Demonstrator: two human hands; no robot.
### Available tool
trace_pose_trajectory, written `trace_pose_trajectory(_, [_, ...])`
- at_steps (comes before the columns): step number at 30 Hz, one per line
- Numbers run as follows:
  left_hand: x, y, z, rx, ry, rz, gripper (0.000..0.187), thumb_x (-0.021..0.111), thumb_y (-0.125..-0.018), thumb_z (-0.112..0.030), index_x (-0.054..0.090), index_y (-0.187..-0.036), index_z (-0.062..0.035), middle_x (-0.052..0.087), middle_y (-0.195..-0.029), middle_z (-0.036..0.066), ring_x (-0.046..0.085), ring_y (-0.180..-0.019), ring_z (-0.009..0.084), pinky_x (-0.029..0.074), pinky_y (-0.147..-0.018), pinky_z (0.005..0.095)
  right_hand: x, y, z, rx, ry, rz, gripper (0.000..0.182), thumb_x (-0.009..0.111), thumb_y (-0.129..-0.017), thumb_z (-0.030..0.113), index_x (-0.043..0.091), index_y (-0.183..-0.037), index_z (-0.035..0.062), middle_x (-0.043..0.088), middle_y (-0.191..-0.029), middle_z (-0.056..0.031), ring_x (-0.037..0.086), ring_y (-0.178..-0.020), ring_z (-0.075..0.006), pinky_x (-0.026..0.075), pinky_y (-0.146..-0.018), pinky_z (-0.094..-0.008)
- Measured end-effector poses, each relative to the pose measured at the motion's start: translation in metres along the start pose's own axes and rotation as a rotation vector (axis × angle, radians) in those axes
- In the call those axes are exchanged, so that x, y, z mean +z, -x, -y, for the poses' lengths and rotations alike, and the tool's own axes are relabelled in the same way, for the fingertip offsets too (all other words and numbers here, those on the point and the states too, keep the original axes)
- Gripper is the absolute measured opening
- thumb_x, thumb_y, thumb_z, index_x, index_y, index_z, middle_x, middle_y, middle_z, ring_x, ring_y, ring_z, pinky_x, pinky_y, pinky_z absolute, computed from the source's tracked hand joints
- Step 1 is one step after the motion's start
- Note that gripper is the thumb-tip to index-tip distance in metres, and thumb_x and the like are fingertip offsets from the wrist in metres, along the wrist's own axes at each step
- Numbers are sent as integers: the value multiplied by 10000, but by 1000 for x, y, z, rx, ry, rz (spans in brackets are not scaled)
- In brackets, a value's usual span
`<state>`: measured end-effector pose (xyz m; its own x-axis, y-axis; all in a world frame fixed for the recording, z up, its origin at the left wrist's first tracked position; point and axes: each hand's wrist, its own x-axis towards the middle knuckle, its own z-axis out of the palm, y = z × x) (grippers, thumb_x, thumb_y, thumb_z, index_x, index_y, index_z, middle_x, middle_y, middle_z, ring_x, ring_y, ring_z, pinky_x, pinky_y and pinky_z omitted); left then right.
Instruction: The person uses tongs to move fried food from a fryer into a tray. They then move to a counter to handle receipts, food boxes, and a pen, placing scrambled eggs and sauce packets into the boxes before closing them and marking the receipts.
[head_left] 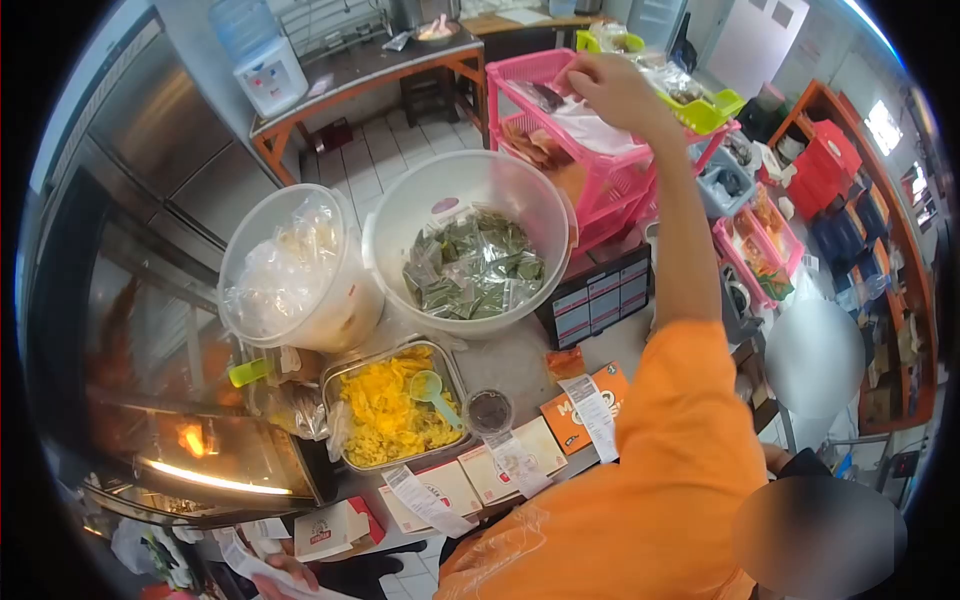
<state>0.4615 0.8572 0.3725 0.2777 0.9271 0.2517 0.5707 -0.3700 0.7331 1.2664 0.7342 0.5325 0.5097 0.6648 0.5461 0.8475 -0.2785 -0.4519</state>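
Observation:
My right hand (592,78), on a raised arm in an orange sleeve, reaches over the top basket of a pink plastic rack (610,185). Its fingers are curled, and what they hold is hidden. Beside them lie a dark packet (546,96) and white plastic (597,128). At the lower left edge, my left hand (290,572) is partly in view, closed on a long white receipt (235,553). Between the hands stand a large tub of green leafy packets (475,265) and a metal tray (455,372) of yellow shredded food with a pale green scoop (432,392).
A tub of clear bags (285,265), a dark sauce cup (490,411), a tablet (600,300) and boxes with receipts (515,460) crowd the counter. A lit glass-fronted cabinet (200,440) stands left. Another person's black sleeve (803,463) shows at the right.

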Motion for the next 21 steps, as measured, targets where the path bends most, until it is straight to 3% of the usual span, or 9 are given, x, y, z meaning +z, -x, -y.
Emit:
trace_pose_trajectory(1, [5,0,-16,-120,239,-29,449,437,-1026,-367,467,-1337,-44,588,-1167,180,561,-837,278,487,-659,470,-25,43,36,-116,182,94,232,592,-850,241,713,-872,44,706,-881,-144,656,-856,-318,507,-764,-408])
trace_pose_trajectory(3, [13,-1,-41,-368,719,-98,429,438,-1023,-345,487,-1317,-36,589,-1135,177,547,-808,273,478,-622,438,-32,129,39,379,-78,230,236,500,-904,123,693,-906,-12,703,-805,-125,678,-751,-203,534,-730,-319])
trace_pose_trajectory(5, [24,1,-35,-504,964,-146,420,438,-1021,-335,497,-1306,-32,590,-1119,176,540,-794,271,474,-603,421,-7,180,-7,656,248,171,254,466,-901,90,688,-953,-23,711,-872,-168,698,-861,-272,531,-820,-362])
trace_pose_trajectory(7, [29,4,-6,-317,309,-110,448,440,-1020,-350,460,-1326,-23,586,-1093,173,548,-820,273,469,-596,356,38,180,-67,502,208,112,275,462,-896,75,668,-1056,-13,690,-1041,-216,667,-1023,-340,508,-900,-421])
trace_pose_trajectory(8, [41,-23,-71,-458,1132,191,473,424,-1035,-365,416,-1345,-7,580,-1083,182,551,-828,269,461,-579,337,73,175,-119,197,296,53,251,511,-864,95,671,-1034,4,685,-1040,-210,651,-1026,-349,490,-911,-445])
trace_pose_trajectory(9, [50,-29,-98,-459,1141,187,473,424,-1035,-365,416,-1345,-7,580,-1083,182,551,-828,269,461,-579,337,99,161,-164,-119,378,-9,234,559,-832,114,675,-1012,20,679,-1039,-204,635,-1029,-357,472,-922,-469])
trace_pose_trajectory(12, [64,-28,-118,-327,1287,273,456,413,-1044,-349,422,-1342,-4,587,-1119,188,560,-847,271,459,-611,331,137,113,-186,-117,185,-107,229,550,-829,128,675,-997,36,682,-1057,-183,639,-1013,-355,474,-891,-497])
trace_pose_trajectory(16, [29,6,-48,-453,985,115,519,413,-1042,-337,353,-1434,-2,590,-1236,203,599,-985,327,519,-742,383,165,94,-218,-62,574,-76,242,543,-844,184,673,-987,40,683,-1038,-171,645,-977,-340,480,-845,-495])
trace_pose_trajectory(21, [29,23,-73,-521,1029,-162,435,441,-1044,-388,420,-1317,-50,600,-1016,117,562,-693,151,453,-432,251,126,121,-307,-81,1067,-58,274,533,-862,254,671,-974,45,685,-1014,-156,653,-933,-320,488,-787,-492])
